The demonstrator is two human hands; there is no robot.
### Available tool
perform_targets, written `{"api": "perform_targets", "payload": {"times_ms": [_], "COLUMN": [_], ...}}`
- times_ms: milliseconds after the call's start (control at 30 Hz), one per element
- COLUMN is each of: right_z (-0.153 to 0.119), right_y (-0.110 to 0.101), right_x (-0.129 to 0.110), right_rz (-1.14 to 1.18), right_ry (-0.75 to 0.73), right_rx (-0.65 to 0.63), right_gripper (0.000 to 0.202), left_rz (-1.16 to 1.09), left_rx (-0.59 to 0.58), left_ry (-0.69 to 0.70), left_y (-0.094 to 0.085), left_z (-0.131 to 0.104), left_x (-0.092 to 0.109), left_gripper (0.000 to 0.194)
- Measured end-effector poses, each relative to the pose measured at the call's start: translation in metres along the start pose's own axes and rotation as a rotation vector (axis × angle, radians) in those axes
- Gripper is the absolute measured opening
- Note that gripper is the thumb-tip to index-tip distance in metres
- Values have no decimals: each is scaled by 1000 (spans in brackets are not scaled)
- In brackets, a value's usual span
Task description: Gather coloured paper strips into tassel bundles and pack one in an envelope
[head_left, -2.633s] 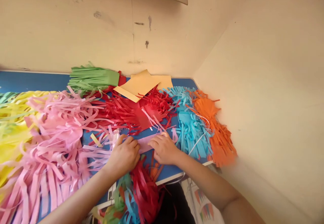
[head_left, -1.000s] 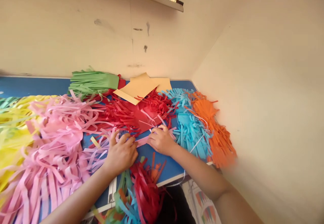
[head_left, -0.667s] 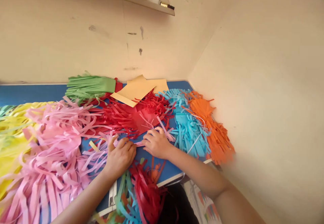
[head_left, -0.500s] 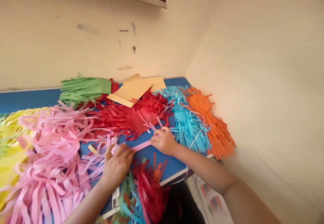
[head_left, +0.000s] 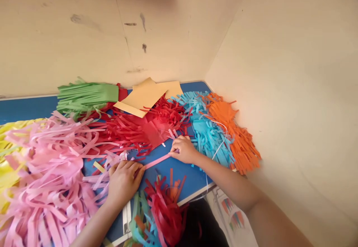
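Observation:
A narrow pink paper band (head_left: 157, 161) is stretched between my hands, just above the blue table. My left hand (head_left: 125, 180) presses its left end, fingers closed and bent over it. The right end is pinched in my right hand (head_left: 183, 150), where a few pink fringe strips (head_left: 173, 133) poke out behind the fingers. Loose lilac strips (head_left: 102, 181) lie beside my left hand. Close by in front of me, a red tissue-paper tassel (head_left: 167, 209) hangs over the table's near edge.
Pink fringe (head_left: 53, 165) and yellow fringe (head_left: 11, 180) pile up at left. Behind lie green fringe (head_left: 89, 94), red fringe (head_left: 125, 127) and tan paper sheets (head_left: 145, 98). Blue fringe (head_left: 212, 139) and orange fringe (head_left: 237, 135) sit against the right wall, with a white cord (head_left: 222, 141) across them.
The view has tilted down and shifted slightly. My right hand has turned and closed more tightly on the band, and fewer pink strips show behind it. My left hand still presses the other end.

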State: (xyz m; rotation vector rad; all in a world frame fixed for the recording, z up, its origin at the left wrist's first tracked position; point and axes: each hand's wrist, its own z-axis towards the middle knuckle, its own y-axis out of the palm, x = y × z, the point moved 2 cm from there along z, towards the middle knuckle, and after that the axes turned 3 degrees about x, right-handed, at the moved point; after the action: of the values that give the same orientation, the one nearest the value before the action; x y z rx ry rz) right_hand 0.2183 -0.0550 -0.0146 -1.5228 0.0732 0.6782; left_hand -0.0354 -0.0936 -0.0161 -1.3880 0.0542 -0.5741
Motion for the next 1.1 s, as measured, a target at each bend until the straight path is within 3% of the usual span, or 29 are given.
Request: {"api": "perform_targets", "payload": {"times_ms": [333,567,667,800,933,1100], "right_z": [6,2,-5,-13,-8,1], "right_y": [-5,-8,-12,-6,9,13], "right_x": [-9,-13,-22,-33,-33,-32], "right_rz": [-81,-130,-206,-308,-350,-318], "right_ry": [44,7,-199,-537,-601,-523], "right_rx": [-62,-35,44,186,228,148], "right_gripper": [14,10,11,13,23,21], "left_rz": [114,215,224,187,169,197], "left_rx": [-181,-195,-141,-58,7,126], "left_ry": [-21,-60,-9,216,377,404], "left_y": [-13,-12,-16,-20,-16,-12], "left_z": [19,26,29,25,21,23], "left_x": [5,9,11,16,23,31], "left_gripper": [30,35,25,22,23,23]}}
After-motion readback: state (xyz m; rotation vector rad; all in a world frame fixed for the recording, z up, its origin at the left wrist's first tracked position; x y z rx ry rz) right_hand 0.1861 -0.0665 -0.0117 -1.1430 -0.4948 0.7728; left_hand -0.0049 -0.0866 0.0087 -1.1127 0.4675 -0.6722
